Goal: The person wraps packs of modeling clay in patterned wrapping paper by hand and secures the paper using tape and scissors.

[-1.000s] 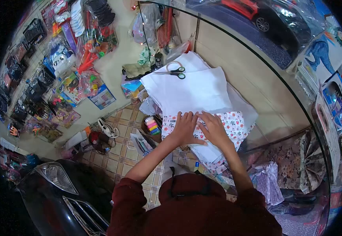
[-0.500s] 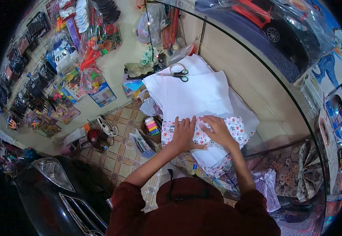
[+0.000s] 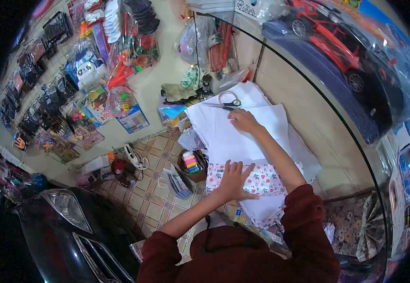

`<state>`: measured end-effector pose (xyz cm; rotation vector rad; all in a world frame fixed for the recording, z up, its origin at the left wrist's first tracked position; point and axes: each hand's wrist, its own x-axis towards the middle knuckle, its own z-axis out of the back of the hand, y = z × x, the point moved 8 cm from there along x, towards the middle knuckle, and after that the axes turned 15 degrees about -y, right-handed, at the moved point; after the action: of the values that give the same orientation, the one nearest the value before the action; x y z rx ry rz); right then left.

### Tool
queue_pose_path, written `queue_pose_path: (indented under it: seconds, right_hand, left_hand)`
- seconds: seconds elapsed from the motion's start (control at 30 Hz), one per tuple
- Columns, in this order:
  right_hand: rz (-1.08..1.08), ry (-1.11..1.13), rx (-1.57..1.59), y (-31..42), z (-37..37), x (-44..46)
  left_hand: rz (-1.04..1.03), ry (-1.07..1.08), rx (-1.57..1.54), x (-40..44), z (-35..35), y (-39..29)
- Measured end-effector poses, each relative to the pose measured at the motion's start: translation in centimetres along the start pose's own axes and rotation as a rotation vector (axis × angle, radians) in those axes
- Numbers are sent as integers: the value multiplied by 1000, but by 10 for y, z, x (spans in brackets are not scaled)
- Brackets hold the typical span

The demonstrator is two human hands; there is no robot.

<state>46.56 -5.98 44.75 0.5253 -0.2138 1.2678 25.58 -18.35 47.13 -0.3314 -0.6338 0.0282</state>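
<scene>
My left hand (image 3: 233, 181) lies spread on the left part of a folded floral sheet (image 3: 266, 179), pressing on its surface. Farther up, over large white sheets (image 3: 247, 137), my right hand (image 3: 243, 120) is beside the lower handle of the scissors (image 3: 233, 103). Its fingers are bent and partly hidden, so whether they touch the scissors cannot be made out. The scissors lie with their blades pointing left, next to a roll or ring of tape (image 3: 225, 97) near the top of the white stack.
Left of the sheets are a box of colourful rolls (image 3: 192, 162) and a paper bag (image 3: 176, 183) on the tiled floor. A glass edge (image 3: 315, 80) curves along the right, with a boxed red toy car (image 3: 330, 45) beyond. A black car front (image 3: 63, 231) is at lower left.
My right hand has left the floral sheet and moved up to the scissors. My left hand stays spread on the sheet. The view has shifted, so the scene sits lower and farther right.
</scene>
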Motion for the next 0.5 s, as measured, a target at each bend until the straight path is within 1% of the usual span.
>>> queue_pose_path:
  seconds: [0.1,0.13,0.23,0.27,0.3,0.33,0.37,0.4,0.5]
  right_hand:
    - [92,-202,-144,5,4,10]
    - [19,-110,-157,-4,-3,16]
    - [-66,-119,-334,-26,-8,24]
    - [-82,-122,-253,-34,-9,26]
    - [-78,-128,-242,-36,-3,26]
    - [-75,-130,-231,-37,3,24]
    - [-70,-132,-221,-39,9,21]
    - [-143,-87,-150,-49,12,20]
    - [-207,170,-214,-59,25,12]
  left_hand:
    - [19,19,-32,1,-1,1]
    - [23,13,-41,1,-1,1]
    - [45,60,-63,1,-3,4]
    - [66,86,-75,0,-3,4]
    - [88,112,-89,0,-5,4]
    - [60,43,-76,-1,-4,4]
    - [64,52,-75,-2,-6,5]
    - [67,61,-75,-1,-7,5]
    - [84,112,-119,2,-6,3]
